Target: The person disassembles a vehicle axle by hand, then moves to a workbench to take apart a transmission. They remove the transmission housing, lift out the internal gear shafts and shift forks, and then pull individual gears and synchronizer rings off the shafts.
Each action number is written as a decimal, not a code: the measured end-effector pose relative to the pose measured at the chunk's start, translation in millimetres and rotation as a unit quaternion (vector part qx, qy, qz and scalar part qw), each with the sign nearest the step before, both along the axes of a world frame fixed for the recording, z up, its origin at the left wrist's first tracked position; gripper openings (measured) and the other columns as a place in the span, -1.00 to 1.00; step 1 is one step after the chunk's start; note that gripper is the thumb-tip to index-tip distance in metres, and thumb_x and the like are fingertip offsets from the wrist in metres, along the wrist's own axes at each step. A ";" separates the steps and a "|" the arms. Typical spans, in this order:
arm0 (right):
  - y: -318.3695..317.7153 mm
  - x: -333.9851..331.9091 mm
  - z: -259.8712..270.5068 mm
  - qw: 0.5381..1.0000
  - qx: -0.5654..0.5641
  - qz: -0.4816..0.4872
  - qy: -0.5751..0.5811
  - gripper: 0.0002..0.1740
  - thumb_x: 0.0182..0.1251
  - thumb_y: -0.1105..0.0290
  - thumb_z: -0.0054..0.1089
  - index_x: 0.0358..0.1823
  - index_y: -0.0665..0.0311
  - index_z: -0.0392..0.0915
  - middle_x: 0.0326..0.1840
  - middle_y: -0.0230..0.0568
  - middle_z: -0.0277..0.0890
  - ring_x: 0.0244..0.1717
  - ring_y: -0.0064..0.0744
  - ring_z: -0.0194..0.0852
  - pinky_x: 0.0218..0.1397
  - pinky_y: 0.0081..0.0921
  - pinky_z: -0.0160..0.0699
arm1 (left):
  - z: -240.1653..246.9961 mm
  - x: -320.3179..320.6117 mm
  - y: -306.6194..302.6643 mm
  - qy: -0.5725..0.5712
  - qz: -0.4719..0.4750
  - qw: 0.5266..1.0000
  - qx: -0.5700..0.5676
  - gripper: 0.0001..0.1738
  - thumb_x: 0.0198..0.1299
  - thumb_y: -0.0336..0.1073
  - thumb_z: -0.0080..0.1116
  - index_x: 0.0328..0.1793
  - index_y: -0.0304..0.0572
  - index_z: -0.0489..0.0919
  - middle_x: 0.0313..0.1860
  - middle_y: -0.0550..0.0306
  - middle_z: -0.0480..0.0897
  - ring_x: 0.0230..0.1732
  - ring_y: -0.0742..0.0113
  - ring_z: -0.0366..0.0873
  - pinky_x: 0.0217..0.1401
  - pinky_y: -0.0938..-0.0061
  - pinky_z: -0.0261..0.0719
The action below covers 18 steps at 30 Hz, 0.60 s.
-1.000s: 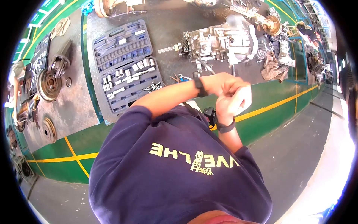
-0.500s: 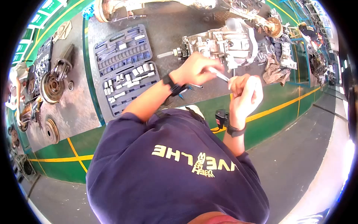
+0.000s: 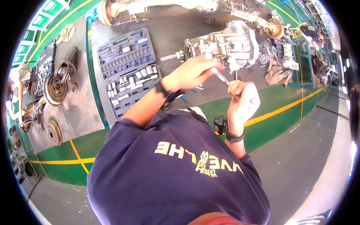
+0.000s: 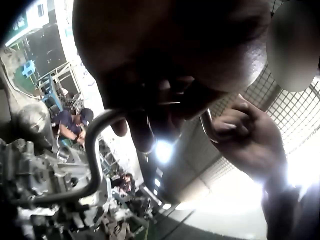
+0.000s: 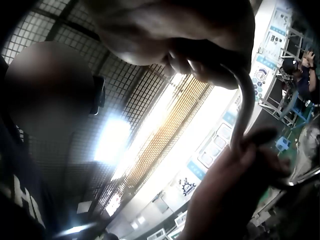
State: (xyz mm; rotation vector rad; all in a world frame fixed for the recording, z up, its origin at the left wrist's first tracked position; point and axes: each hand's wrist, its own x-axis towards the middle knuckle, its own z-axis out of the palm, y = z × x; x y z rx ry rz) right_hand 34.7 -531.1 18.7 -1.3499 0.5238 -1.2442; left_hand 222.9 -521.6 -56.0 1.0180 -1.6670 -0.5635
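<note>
Both hands grip a speed brace, a shiny steel rod with crank-like bends. The left hand curls its fingers round one stretch of it, in front of the near side of a metal gearbox. Lower and to the right, the right hand holds the other end in curled fingers. In the left wrist view, the rod bends down from the left hand and overlaps the gearbox; its far tip is hidden. A curved stretch of rod spans both hands in the right wrist view.
An open socket set case lies on the bench left of the gearbox. A brown rag sits at the gearbox's right. Brake drum parts stand on the left bench. An axle housing lies along the back.
The hands were close together a second ago. The left hand has moved left and up, away from the right, and the rod now shows between them. The right hand has shifted slightly right.
</note>
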 end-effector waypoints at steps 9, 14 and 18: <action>25.4 2.1 -1.6 0.982 -0.015 -0.065 0.177 -0.68 0.61 0.38 0.04 -0.41 0.35 0.43 -0.47 -0.35 0.37 -0.48 -0.59 0.21 -0.35 -0.59 0.24 | -39.0 -67.5 -73.8 0.006 -0.213 0.977 -0.033 -0.79 0.25 -0.44 0.20 -0.01 -0.20 0.69 -0.13 -0.04 0.74 -0.04 0.09 0.72 -0.01 0.27 0.65; 0.4 -0.2 22.3 0.955 -0.043 -0.131 0.261 -0.74 0.52 0.40 0.06 -0.38 0.34 0.55 -0.49 -0.41 0.49 -0.51 -0.68 0.30 -0.44 -0.64 0.21 | 16.1 12.2 -10.6 -0.038 -0.022 0.996 0.082 -0.72 0.22 -0.43 0.22 0.07 -0.19 0.68 -0.14 -0.12 0.73 -0.15 0.00 0.72 -0.10 0.20 0.66; 13.9 18.5 37.8 0.959 0.010 -0.010 0.285 -0.76 0.53 0.37 0.18 -0.34 0.35 0.57 -0.47 -0.48 0.43 -0.45 -0.72 0.24 -0.40 -0.63 0.24 | -35.2 -33.0 26.6 -0.088 -0.218 0.957 0.168 -0.68 0.27 -0.34 0.22 0.13 -0.23 0.62 0.04 -0.13 0.66 0.09 -0.02 0.64 0.14 0.16 0.59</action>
